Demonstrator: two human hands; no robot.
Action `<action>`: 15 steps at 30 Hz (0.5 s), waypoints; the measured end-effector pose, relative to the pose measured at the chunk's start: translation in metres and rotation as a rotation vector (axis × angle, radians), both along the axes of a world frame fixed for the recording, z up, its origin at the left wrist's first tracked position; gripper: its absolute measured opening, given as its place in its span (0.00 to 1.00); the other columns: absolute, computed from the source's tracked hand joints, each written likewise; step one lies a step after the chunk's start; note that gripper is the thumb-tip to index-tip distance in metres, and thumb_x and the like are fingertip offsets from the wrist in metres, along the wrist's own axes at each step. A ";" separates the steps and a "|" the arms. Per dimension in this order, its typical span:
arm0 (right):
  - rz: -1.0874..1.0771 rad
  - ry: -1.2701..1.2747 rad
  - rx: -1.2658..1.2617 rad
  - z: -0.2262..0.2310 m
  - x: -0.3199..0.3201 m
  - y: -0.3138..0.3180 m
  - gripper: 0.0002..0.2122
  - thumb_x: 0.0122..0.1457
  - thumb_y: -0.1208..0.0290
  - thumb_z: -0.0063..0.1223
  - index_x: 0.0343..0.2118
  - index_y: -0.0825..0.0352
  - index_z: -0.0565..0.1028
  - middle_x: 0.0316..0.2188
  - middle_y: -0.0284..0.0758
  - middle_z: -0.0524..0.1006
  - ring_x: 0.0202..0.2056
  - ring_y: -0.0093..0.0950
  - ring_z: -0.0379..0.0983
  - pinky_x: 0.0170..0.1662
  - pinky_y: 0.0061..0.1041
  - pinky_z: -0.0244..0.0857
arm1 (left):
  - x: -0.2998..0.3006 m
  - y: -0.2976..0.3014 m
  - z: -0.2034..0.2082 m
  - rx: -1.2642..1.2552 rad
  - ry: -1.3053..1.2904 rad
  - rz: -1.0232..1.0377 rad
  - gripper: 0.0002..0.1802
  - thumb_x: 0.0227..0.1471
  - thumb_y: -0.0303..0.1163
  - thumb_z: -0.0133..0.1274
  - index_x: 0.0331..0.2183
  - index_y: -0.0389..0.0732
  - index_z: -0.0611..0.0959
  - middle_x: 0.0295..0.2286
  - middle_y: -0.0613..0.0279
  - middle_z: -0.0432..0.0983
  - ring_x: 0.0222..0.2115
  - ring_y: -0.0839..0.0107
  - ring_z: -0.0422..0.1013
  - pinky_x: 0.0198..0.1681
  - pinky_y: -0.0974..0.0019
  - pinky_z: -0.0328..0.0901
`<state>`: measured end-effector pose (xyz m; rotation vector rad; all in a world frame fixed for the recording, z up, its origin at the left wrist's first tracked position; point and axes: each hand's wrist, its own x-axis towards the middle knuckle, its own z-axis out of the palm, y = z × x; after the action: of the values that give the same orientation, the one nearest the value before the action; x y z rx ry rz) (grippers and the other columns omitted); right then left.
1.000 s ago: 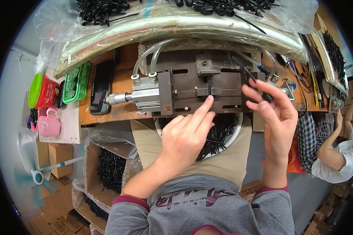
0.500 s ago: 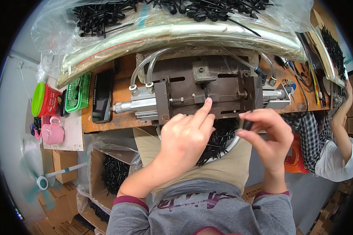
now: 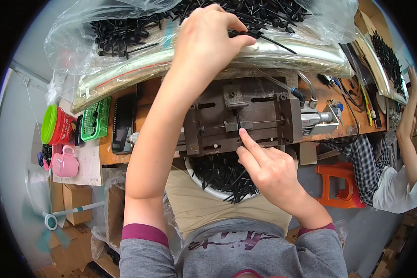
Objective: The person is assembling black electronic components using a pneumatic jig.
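Observation:
My left hand [image 3: 206, 39] reaches over a heap of black stemmed plastic parts [image 3: 125, 37] at the far side. Its thumb and fingers close around the thick head of one such part; the other fingers are partly hidden. My right hand [image 3: 273, 176] is at a dark metal clamping fixture [image 3: 259, 113]. Its index finger is stretched out, with the tip touching the near end of a thin black part [image 3: 238, 119] lying across the fixture's middle block. The lower fingers are partly curled, and nothing shows in them.
A white-rimmed tub of black parts [image 3: 222, 178] sits at my lap. To the left stand a green basket [image 3: 96, 118], a pink cup [image 3: 65, 163] and a red container [image 3: 60, 125]. An air cylinder [image 3: 317, 118] flanks the fixture. A co-worker [image 3: 398, 187] sits right, beside an orange stool [image 3: 340, 183].
My left hand has moved from the fixture up to the heap and closed on a part. My right hand has come left to the fixture; the small black piece in its pinch no longer shows.

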<state>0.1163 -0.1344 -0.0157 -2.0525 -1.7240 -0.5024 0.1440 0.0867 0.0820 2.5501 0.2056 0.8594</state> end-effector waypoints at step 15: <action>0.005 -0.123 -0.185 0.018 0.001 0.008 0.12 0.43 0.73 0.57 0.33 0.70 0.76 0.39 0.48 0.81 0.17 0.20 0.71 0.23 0.19 0.65 | -0.099 -0.021 -0.018 -0.526 -0.302 -0.290 0.16 0.48 0.16 0.58 0.42 0.31 0.82 0.48 0.48 0.76 0.39 0.67 0.77 0.37 0.69 0.74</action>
<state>0.1176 -0.1261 0.0027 -2.1843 -1.9107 -0.4930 0.0451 0.0657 0.0643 1.8817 -0.0323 0.9169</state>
